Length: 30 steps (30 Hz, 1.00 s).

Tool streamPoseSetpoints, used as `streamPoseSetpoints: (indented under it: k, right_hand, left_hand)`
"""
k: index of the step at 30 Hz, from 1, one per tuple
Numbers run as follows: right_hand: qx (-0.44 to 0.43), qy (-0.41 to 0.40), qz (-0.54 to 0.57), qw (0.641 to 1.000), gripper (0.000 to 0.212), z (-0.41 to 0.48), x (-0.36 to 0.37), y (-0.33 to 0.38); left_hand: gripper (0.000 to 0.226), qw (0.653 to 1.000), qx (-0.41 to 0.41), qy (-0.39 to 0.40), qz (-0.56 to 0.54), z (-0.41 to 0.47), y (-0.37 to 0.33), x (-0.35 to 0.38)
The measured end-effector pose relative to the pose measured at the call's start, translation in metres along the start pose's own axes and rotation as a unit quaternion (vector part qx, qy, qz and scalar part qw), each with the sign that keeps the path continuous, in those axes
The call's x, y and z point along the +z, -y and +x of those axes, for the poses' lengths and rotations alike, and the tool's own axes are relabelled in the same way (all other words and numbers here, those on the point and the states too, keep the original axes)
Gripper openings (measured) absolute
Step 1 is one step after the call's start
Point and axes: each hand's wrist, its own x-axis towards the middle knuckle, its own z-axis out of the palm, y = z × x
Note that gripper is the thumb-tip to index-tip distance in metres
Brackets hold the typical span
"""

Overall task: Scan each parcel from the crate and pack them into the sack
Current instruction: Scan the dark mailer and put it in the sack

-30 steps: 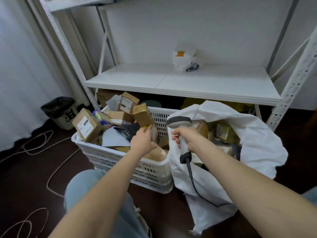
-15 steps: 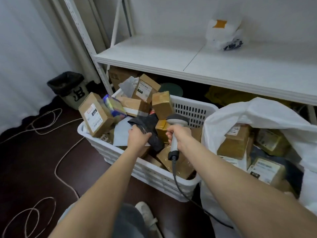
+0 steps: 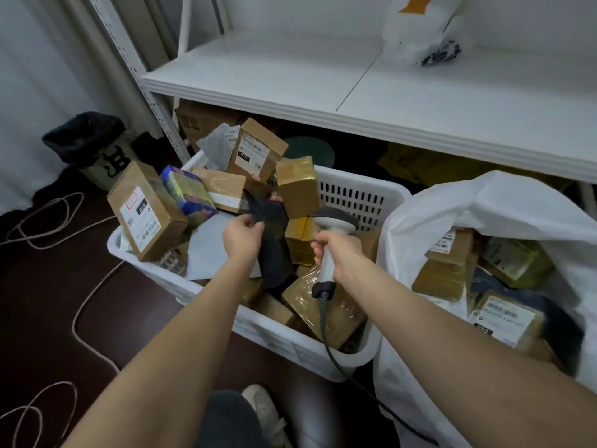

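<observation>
A white plastic crate on the floor holds several cardboard parcels and soft mailers. My left hand pinches the upper edge of a black soft parcel in the middle of the crate. My right hand grips the handle of a grey and white barcode scanner, its head just right of the black parcel and its cable trailing down. To the right stands the open white sack with several boxed parcels inside.
A white metal shelf overhangs the crate and sack, with a white plastic bag on it. A black-lined bin stands at the left. Loose cords lie on the dark floor. My shoe is below the crate.
My left hand let go of the small box it held near the crate's rim and moved to the black parcel, now pinching it. The scanner hand came over the crate. The view moved closer.
</observation>
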Motion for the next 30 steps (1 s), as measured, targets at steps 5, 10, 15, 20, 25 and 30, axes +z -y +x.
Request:
streamPoseSetpoints:
  k: [5, 10, 15, 20, 25, 30]
  right_hand:
    - [-0.070, 0.022, 0.035, 0.997, 0.017, -0.041, -0.016, 0.016]
    - [-0.128, 0.039, 0.084, 0.987, 0.018, -0.101, -0.043, 0.038]
    - [-0.170, 0.042, 0.124, 0.977, 0.040, -0.149, -0.093, 0.061]
    - [-0.175, -0.002, 0.134, 0.975, 0.025, -0.172, -0.163, 0.065]
    - [-0.155, -0.070, 0.089, 0.981, 0.044, -0.158, -0.216, 0.034]
    - [-0.142, -0.113, 0.015, 0.983, 0.023, -0.143, -0.237, 0.002]
  left_hand:
    - [0.027, 0.981, 0.188, 0.016, 0.051, -0.033, -0.046, -0.043]
    - [0.025, 0.947, 0.309, -0.038, 0.075, -0.069, -0.096, -0.093]
    - [0.023, 0.837, 0.531, 0.007, 0.134, -0.133, -0.142, -0.102]
    - [0.028, 0.692, 0.684, 0.040, 0.228, -0.207, -0.134, -0.042]
    - [0.033, 0.705, 0.638, 0.167, 0.260, -0.244, -0.071, 0.032]
    - [0.036, 0.715, 0.557, 0.271, 0.325, -0.256, -0.035, 0.057]
